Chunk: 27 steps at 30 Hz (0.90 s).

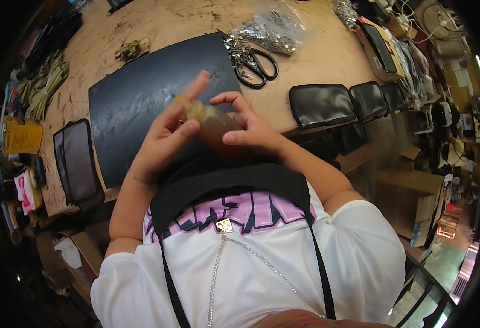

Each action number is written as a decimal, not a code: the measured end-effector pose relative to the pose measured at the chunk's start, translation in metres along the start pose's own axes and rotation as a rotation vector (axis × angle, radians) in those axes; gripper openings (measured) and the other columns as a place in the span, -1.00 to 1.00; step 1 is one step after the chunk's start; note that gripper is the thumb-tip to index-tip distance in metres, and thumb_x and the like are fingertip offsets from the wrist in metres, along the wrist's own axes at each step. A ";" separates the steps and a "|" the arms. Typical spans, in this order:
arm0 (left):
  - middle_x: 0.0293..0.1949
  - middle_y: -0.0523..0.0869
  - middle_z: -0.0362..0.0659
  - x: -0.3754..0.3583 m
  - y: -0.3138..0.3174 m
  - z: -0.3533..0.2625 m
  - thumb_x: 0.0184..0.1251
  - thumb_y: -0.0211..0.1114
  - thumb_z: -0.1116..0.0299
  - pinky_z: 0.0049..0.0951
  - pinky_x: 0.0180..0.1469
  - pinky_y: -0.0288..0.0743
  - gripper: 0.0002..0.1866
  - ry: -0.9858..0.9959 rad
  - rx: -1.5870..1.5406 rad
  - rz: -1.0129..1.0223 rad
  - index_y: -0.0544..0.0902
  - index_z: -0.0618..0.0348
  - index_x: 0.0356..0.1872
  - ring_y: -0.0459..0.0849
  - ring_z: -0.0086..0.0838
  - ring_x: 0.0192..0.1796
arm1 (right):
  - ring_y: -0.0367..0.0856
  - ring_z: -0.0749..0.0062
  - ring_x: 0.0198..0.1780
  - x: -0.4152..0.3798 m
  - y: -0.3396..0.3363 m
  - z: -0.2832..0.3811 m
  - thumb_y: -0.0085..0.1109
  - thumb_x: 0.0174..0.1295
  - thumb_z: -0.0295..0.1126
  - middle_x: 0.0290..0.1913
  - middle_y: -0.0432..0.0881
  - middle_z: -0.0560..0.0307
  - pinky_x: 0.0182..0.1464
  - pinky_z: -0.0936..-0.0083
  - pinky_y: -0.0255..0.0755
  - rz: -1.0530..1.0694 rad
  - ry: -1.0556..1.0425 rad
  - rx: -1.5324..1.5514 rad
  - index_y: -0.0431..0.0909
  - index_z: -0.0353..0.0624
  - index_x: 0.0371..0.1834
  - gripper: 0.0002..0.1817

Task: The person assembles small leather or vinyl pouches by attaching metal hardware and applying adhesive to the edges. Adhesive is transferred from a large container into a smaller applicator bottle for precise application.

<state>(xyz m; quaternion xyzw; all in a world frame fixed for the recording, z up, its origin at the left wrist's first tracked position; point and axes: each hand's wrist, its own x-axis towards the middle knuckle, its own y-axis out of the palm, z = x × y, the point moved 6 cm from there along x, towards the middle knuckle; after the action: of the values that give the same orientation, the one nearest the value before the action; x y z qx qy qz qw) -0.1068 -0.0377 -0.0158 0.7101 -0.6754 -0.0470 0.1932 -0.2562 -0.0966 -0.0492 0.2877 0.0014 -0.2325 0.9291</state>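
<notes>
A brownish translucent bottle [218,128] with a crusty yellowish top is tilted between my hands, slightly blurred. My right hand [251,124] curls round its body, thumb on the near side and fingers on the far side. At the yellowish top, my left hand [171,128] grips with the thumb and bent fingers, while one finger points up and away. Below both hands lies a black sheet [141,104] with smeared, shiny patches. Black-handled scissors [257,68] rest by its far right corner, beside small metal pieces [237,49].
A plastic bag of metal parts [272,33] lies at the back. Black padded pouches [322,105] line the table's right edge. To the left are a dark grey pouch [78,161] and a yellow tin [24,135]. A cardboard box [406,197] stands low on the right.
</notes>
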 end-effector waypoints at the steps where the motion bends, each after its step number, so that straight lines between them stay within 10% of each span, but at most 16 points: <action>1: 0.30 0.63 -0.01 0.001 -0.011 0.008 0.39 0.38 0.38 -0.28 0.50 0.21 -0.56 -0.042 0.082 -0.050 0.61 0.29 0.25 0.47 -0.28 0.43 | 0.61 0.36 0.03 0.004 -0.003 -0.006 0.50 0.14 -0.29 0.06 0.57 -0.05 0.08 0.40 0.50 -0.040 -0.056 -0.059 0.11 0.01 0.41 -0.15; 5: 0.22 0.69 -0.01 0.004 -0.026 0.011 0.37 0.39 0.44 -0.40 0.38 0.39 -0.59 -0.090 0.326 -0.144 0.63 0.31 0.22 0.61 -0.37 0.29 | 0.70 0.30 -0.09 0.001 -0.006 0.023 0.48 0.18 -0.23 -0.01 0.62 -0.01 -0.08 0.38 0.60 -0.299 -0.580 -1.091 0.29 -0.06 0.28 -0.32; 8: 0.22 0.69 -0.02 0.002 -0.004 0.001 0.39 0.37 0.43 -0.40 0.37 0.39 -0.63 -0.062 0.089 -0.024 0.67 0.32 0.18 0.61 -0.40 0.28 | 0.73 0.23 -0.24 -0.002 -0.001 -0.007 0.48 0.14 -0.15 -0.04 0.64 0.00 -0.24 0.38 0.64 0.143 0.189 0.239 0.35 -0.09 0.26 -0.32; 11: 0.24 0.68 -0.01 0.002 0.003 0.002 0.40 0.35 0.41 -0.37 0.38 0.38 -0.65 -0.113 0.005 0.039 0.69 0.32 0.15 0.60 -0.39 0.30 | 0.71 0.24 -0.27 -0.005 0.005 -0.013 0.48 0.15 -0.15 -0.08 0.64 0.00 -0.22 0.38 0.64 0.164 0.138 0.327 0.33 -0.07 0.34 -0.28; 14: 0.27 0.65 0.02 0.009 -0.017 0.011 0.41 0.35 0.37 -0.32 0.42 0.34 -0.65 -0.163 0.366 -0.117 0.70 0.31 0.14 0.56 -0.33 0.35 | 0.68 0.27 -0.11 0.004 -0.006 0.021 0.50 0.15 -0.22 -0.01 0.61 0.00 -0.07 0.37 0.61 -0.296 -0.589 -1.086 0.34 -0.05 0.34 -0.28; 18: 0.23 0.69 0.00 0.010 0.000 0.006 0.41 0.35 0.38 -0.33 0.42 0.34 -0.67 -0.064 0.094 0.045 0.71 0.30 0.12 0.58 -0.36 0.32 | 0.58 0.37 0.08 0.011 -0.006 -0.011 0.52 0.14 -0.25 0.15 0.55 0.08 0.09 0.37 0.52 0.057 -0.086 0.137 0.32 -0.08 0.31 -0.29; 21: 0.20 0.71 -0.01 0.014 0.012 0.004 0.42 0.35 0.38 -0.34 0.42 0.34 -0.68 -0.038 0.026 0.132 0.71 0.30 0.12 0.59 -0.36 0.31 | 0.57 0.37 0.12 -0.002 0.002 -0.014 0.52 0.14 -0.24 0.15 0.55 0.10 0.09 0.35 0.52 0.210 0.141 0.269 0.33 -0.09 0.28 -0.31; 25: 0.15 0.74 0.01 0.017 -0.011 0.009 0.44 0.33 0.38 -0.34 0.45 0.30 -0.72 -0.138 0.382 -0.141 0.73 0.31 0.07 0.61 -0.29 0.30 | 0.59 0.40 0.09 0.000 -0.009 0.029 0.57 0.06 -0.14 0.00 0.61 0.09 0.02 0.39 0.53 -0.351 -0.472 -1.082 0.47 -0.14 0.12 -0.37; 27: 0.13 0.75 0.01 0.016 -0.007 0.013 0.43 0.32 0.40 -0.26 0.48 0.26 -0.74 -0.167 0.281 -0.176 0.74 0.32 0.03 0.61 -0.26 0.31 | 0.58 0.45 0.05 0.003 -0.012 0.024 0.57 0.06 -0.09 -0.07 0.62 0.10 0.08 0.47 0.46 -0.222 -0.291 -0.853 0.48 -0.20 0.11 -0.35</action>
<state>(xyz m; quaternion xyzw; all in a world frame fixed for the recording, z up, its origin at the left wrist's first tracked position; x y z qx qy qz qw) -0.1030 -0.0560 -0.0272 0.7800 -0.6244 -0.0277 0.0306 -0.2621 -0.1198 -0.0362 -0.1577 -0.0028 -0.3470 0.9245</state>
